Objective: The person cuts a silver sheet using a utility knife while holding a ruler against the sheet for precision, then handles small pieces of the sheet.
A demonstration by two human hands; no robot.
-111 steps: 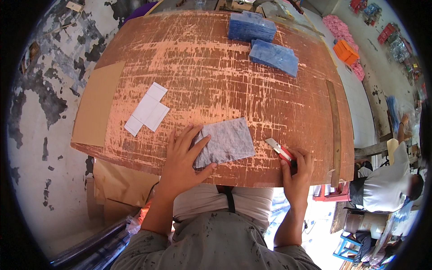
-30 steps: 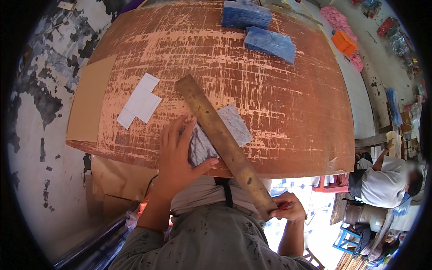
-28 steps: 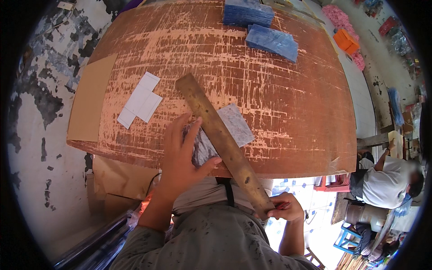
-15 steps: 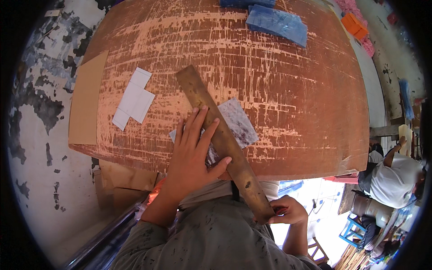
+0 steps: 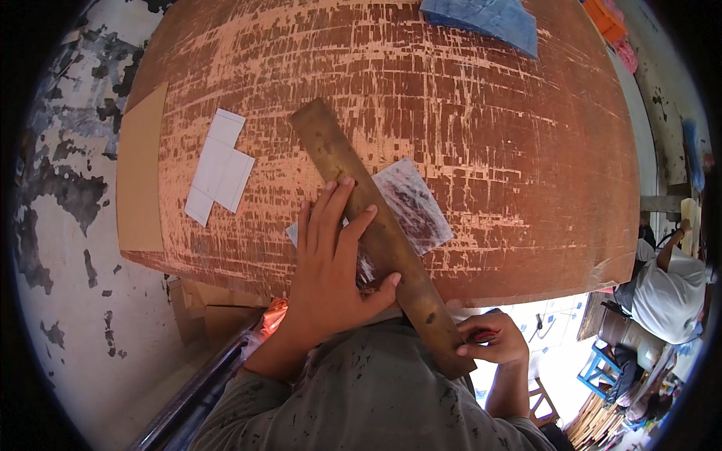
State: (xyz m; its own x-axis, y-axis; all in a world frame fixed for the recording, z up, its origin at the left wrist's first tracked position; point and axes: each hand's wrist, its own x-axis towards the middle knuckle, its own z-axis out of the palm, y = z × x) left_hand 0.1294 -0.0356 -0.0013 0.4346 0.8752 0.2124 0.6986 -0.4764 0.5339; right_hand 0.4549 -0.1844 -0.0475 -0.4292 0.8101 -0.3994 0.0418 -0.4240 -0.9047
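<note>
A long brown wooden ruler (image 5: 353,188) lies slantwise across a clear plastic sheet (image 5: 410,203) on the scratched reddish worktable (image 5: 481,120). My left hand (image 5: 331,270) presses flat on the ruler and the sheet, fingers spread. My right hand (image 5: 492,338) is below the table's front edge, closed on a small red-handled cutter (image 5: 481,336), beside the ruler's near end.
A white cross-shaped paper cutout (image 5: 219,165) lies left of the ruler. A brown cardboard piece (image 5: 141,173) hangs at the table's left edge. Blue plastic packets (image 5: 485,16) sit at the far side. Another person (image 5: 665,282) sits at the lower right.
A ruler has been laid across the sheet that my left hand earlier held alone. My left hand has slid onto the ruler, and my right hand dropped below the table edge.
</note>
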